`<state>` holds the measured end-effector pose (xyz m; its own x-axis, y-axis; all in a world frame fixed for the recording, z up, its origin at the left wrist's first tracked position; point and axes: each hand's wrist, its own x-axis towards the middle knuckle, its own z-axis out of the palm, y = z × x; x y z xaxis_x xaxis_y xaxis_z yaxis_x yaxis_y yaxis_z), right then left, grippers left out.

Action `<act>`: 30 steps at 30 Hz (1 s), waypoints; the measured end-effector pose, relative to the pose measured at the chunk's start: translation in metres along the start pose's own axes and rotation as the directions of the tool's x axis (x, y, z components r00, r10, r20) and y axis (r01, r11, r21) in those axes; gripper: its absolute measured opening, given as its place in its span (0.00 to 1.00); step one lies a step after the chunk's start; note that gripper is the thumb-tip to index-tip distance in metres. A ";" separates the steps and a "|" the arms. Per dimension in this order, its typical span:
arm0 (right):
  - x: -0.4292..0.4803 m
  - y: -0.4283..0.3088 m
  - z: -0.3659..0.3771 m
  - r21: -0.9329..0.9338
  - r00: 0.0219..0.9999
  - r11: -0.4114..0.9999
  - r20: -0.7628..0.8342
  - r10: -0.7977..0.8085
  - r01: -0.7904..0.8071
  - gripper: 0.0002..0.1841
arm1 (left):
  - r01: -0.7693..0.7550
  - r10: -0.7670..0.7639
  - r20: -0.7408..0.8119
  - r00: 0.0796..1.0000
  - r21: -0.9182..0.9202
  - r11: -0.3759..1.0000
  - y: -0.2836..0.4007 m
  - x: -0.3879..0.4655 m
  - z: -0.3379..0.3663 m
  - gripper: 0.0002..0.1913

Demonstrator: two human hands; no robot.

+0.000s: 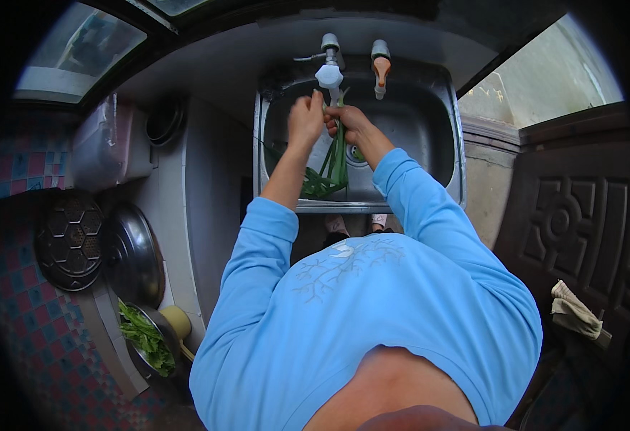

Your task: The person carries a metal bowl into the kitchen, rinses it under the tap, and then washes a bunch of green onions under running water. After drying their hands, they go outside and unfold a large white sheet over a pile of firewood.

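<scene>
Over the stainless-steel sink (414,137), my right hand (348,123) is closed around a bunch of long green stalks, likely scallions or garlic greens (339,161). Their leaves hang down and bend onto the sink's near left floor. My left hand (306,123) is beside it, blurred, with fingertips drawn together near the upper ends of the stalks. Whether it pinches a piece is unclear. Just above both hands is a tap with a white fitting (329,76), and water runs from it between them. Green bits lie at the drain (356,153).
A second tap with an orange handle (381,67) is to the right. Along the left counter are a metal bowl of leafy greens (148,339), a large pot lid (132,253), a perforated burner plate (72,240) and a plastic bin (107,145). A cloth (576,312) hangs at the right door.
</scene>
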<state>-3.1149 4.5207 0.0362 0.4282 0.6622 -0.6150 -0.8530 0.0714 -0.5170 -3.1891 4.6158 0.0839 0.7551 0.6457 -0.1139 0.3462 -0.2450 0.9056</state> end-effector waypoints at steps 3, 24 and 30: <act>-0.025 0.008 -0.004 -0.216 0.996 0.974 -0.030 -0.081 0.072 0.11 | 0.379 -0.254 0.389 0.886 -0.289 0.879 -0.021 -0.013 0.032 0.20; -0.076 0.001 -0.016 -0.169 0.996 0.983 0.051 0.075 -0.065 0.13 | 0.683 -0.447 0.547 0.707 -0.692 0.234 -0.091 0.089 0.091 0.10; -0.056 0.002 -0.029 -0.120 1.000 0.993 0.013 -0.010 0.012 0.07 | 0.696 -0.609 0.412 0.678 -0.626 0.351 -0.085 0.074 0.039 0.39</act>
<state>-3.1321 4.4618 0.0524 0.4331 0.6710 -0.6018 -0.8060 -0.0105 -0.5918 -3.1408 4.6564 -0.0179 0.5305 0.2890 -0.7969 0.2986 0.8161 0.4948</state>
